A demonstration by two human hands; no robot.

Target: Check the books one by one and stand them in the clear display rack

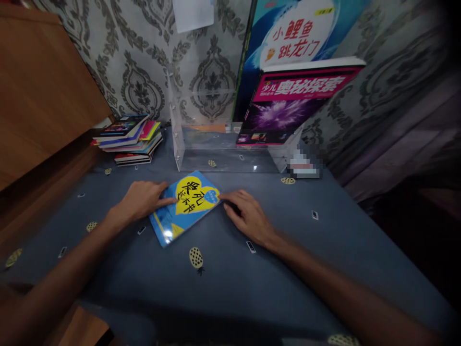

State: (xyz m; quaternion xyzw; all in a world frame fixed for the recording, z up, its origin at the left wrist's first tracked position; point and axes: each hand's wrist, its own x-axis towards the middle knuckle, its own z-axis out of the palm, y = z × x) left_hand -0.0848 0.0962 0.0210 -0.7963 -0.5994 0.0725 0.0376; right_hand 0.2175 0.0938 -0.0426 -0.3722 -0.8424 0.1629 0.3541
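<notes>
A thin blue book (pixel 196 204) with a yellow heart and black handwritten-style characters lies at a slant on the dark blue tablecloth. At its left side is my left hand (pixel 146 197), closed on the edge, with the thumb stretched over the cover and the other fingers along the upper left edge. My right hand (pixel 248 216) pinches the right corner between curled fingers and thumb; the undersides of these fingers are hidden. Just behind the book stands a clear acrylic rack (pixel 230 161), in which a magenta and purple book (pixel 288 105) leans before a larger teal book (pixel 288 29).
A stack of several books (pixel 129 139) sits at the back left, near a wooden panel (pixel 43 91). Right of the rack is a pixelated object (pixel 304 163). Patterned wallpaper (pixel 140 72) rises behind, and a curtain (pixel 389 125) hangs at the right beyond the table edge.
</notes>
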